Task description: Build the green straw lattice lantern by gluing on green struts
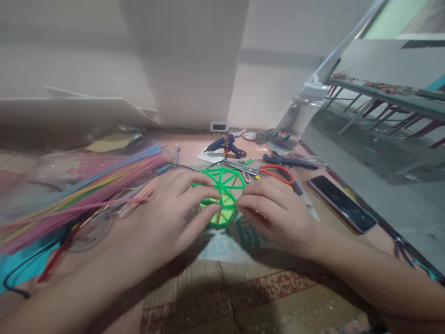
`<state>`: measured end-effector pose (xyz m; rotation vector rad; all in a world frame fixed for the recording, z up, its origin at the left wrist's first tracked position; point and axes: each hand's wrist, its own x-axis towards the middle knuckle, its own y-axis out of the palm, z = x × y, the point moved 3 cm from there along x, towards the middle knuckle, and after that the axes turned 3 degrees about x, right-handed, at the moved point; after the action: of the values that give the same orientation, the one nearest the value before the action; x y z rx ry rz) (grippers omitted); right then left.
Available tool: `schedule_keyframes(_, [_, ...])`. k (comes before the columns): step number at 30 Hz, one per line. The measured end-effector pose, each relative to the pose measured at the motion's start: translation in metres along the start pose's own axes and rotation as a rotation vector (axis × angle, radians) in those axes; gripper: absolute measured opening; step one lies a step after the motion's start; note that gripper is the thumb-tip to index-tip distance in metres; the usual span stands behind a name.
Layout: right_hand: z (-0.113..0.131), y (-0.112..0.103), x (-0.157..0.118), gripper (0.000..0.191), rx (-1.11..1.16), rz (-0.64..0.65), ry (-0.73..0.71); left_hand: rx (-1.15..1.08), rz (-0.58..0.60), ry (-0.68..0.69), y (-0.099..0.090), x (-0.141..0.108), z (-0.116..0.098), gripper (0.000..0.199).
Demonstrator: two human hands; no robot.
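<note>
A round, wheel-like frame of bright green pipe cleaners (221, 177) is held up at the middle of the worktop, with spokes and a paler yellow-green part low down. My left hand (184, 204) pinches its left side between thumb and fingers. On the opposite edge, the fingertips of my right hand (274, 208) are closed on the frame. Just behind it lie scissors (278, 171) with orange handles. A blue glue gun (227, 146) rests on a white card farther back, a small red light showing on it.
Bundled coloured pipe cleaners (104, 185) spread over the left side. At right are a phone (342, 204), dark-blue-handled pliers (290, 161) and a tall clear bottle (299, 116). A small digital display (219, 126) stands by the wall. Printed cardboard (222, 297) covers the front.
</note>
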<state>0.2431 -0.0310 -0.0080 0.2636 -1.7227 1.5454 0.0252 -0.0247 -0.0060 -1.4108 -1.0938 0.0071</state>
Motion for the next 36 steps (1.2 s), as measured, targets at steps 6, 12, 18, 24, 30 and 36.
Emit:
schedule_keyframes(6, [0.004, 0.003, -0.001, 0.014, -0.008, 0.081, 0.012, 0.013, 0.069, -0.054, 0.003, 0.002, 0.011, 0.015])
schedule_keyframes(12, [0.008, 0.005, 0.002, 0.02, 0.001, 0.095, -0.028, 0.007, 0.076, -0.05, 0.006, 0.003, 0.008, 0.014])
schedule_keyframes(18, [0.005, 0.006, 0.001, 0.018, -0.045, 0.074, 0.0, 0.007, 0.081, -0.035, 0.006, 0.003, 0.008, 0.016])
schedule_keyframes(24, [0.004, 0.006, 0.005, 0.022, -0.056, 0.072, 0.002, 0.005, 0.098, -0.033, 0.007, 0.002, 0.009, 0.015])
schedule_keyframes(30, [0.0, 0.007, 0.007, 0.024, 0.02, 0.068, 0.086, -0.014, 0.103, -0.05, 0.006, 0.001, 0.008, 0.017])
schedule_keyframes(36, [0.0, 0.007, 0.01, 0.027, 0.0, 0.1, 0.067, 0.0, 0.115, -0.045, 0.006, 0.0, 0.009, 0.013])
